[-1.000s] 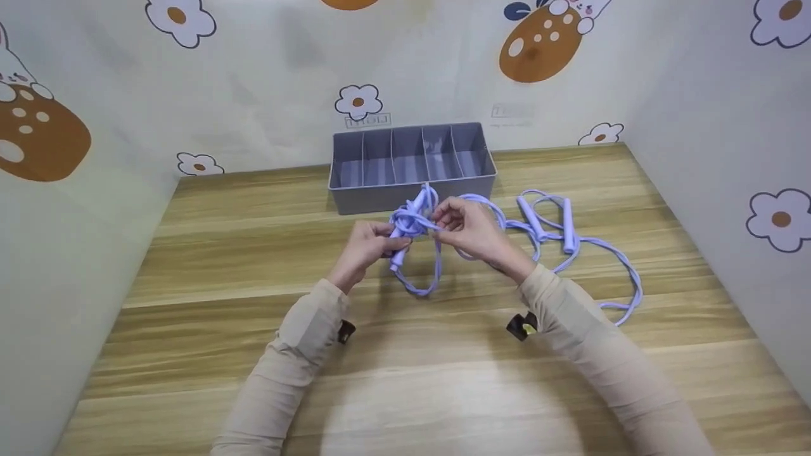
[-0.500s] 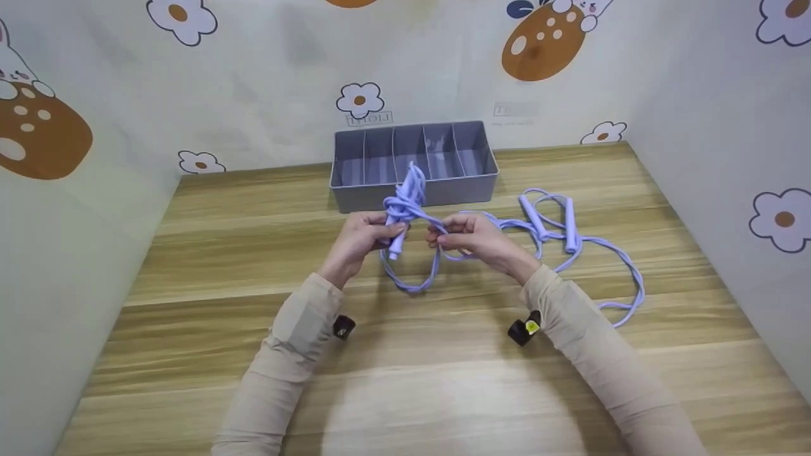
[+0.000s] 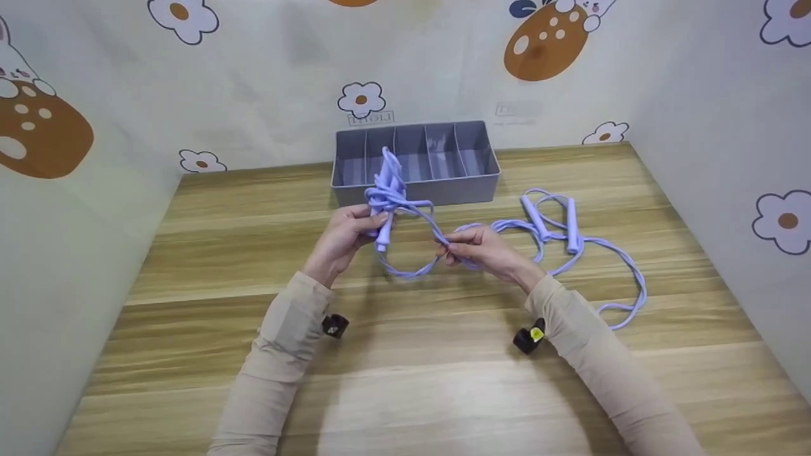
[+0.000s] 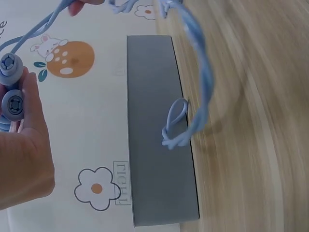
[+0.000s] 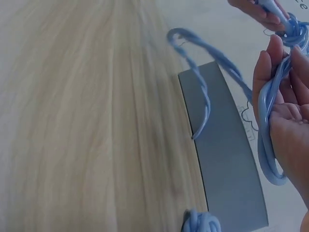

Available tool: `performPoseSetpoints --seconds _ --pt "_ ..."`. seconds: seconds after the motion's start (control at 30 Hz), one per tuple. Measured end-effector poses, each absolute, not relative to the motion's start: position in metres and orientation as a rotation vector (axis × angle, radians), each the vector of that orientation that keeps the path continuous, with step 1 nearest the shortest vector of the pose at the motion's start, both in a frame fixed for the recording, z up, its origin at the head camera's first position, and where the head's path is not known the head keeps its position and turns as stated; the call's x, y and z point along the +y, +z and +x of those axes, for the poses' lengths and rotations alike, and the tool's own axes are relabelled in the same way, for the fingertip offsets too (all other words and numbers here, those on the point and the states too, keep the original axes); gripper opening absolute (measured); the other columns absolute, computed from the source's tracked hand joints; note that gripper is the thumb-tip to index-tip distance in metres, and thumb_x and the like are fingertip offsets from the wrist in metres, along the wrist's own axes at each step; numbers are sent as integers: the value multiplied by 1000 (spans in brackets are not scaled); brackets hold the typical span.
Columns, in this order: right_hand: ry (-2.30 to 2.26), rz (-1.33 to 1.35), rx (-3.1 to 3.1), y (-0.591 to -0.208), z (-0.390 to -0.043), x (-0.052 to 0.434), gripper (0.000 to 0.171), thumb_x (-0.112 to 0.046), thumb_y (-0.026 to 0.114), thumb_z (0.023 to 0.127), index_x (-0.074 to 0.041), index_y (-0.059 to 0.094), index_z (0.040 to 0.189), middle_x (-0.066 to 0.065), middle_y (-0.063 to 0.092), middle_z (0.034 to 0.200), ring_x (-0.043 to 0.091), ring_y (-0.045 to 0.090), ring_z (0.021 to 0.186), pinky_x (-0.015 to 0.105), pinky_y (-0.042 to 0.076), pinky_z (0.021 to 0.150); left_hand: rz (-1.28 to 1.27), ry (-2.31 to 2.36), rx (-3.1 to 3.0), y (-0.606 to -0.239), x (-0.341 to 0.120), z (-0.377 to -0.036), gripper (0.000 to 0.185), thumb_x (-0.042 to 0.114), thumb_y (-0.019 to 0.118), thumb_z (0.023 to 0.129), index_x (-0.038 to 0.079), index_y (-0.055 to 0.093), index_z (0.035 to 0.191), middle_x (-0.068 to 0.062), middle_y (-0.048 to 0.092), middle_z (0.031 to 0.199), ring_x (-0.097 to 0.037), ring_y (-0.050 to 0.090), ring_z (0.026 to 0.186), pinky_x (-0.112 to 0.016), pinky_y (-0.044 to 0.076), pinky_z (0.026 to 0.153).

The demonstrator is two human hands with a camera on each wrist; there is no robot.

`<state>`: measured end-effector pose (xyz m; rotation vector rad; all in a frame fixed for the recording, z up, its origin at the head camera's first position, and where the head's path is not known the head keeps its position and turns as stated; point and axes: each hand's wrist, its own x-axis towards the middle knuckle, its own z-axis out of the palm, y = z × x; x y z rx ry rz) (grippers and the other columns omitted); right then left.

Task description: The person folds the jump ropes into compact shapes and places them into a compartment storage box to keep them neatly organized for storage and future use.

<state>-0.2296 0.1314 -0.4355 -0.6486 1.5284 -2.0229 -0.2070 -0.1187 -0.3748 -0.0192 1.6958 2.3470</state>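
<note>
My left hand (image 3: 336,244) grips the two handles of a periwinkle-blue jump rope (image 3: 386,190), raised in front of the box. Cord is wound round the handles near their middle, with loops standing above. The round handle ends (image 4: 13,105) face the camera in the left wrist view. To the right, my right hand (image 3: 491,253) pinches a doubled strand of this cord between thumb and fingers. That strand (image 5: 265,111) runs across the palm in the right wrist view. A loop of cord hangs between the hands. A second blue jump rope (image 3: 573,225) lies on the table at the right.
A grey box (image 3: 456,191) with several upright compartments stands at the back of the wooden table (image 3: 222,316), against the patterned wall (image 3: 266,82). Another wall closes off the right side (image 3: 728,158). Black wrist cameras (image 3: 529,337) hang under the sleeves.
The left hand has moved left and up with the wound jump rope, turning it more upright. The right hand has drawn down and slightly right, so the strand between the hands is longer.
</note>
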Motion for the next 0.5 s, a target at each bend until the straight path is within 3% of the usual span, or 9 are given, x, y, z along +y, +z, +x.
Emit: performPoseSetpoints --seconds 0.23,0.33,0.5 --pt "-2035 -635 1668 -439 -236 133 29 13 55 81 -10 70 89 4 69 81 14 66 75 27 53 74 67 2305 1708 -377 -117 -205 27 -7 53 83 12 69 74 0 66 70 -11 62 66 -21 50 62" --pt "-1966 -652 1736 -439 -239 132 25 13 58 79 -7 69 89 4 70 80 15 67 76 29 52 77 119 2274 1713 -380 -114 -203 26 -8 54 82 13 69 76 0 67 72 -11 61 66 -22 50 64" --pt "-1829 -703 1814 -441 -242 128 22 12 59 79 18 59 100 5 70 82 13 67 77 28 52 77 201 2223 1688 -386 -110 -201 26 -9 52 82 12 68 78 0 68 74 -11 64 70 -21 50 64"
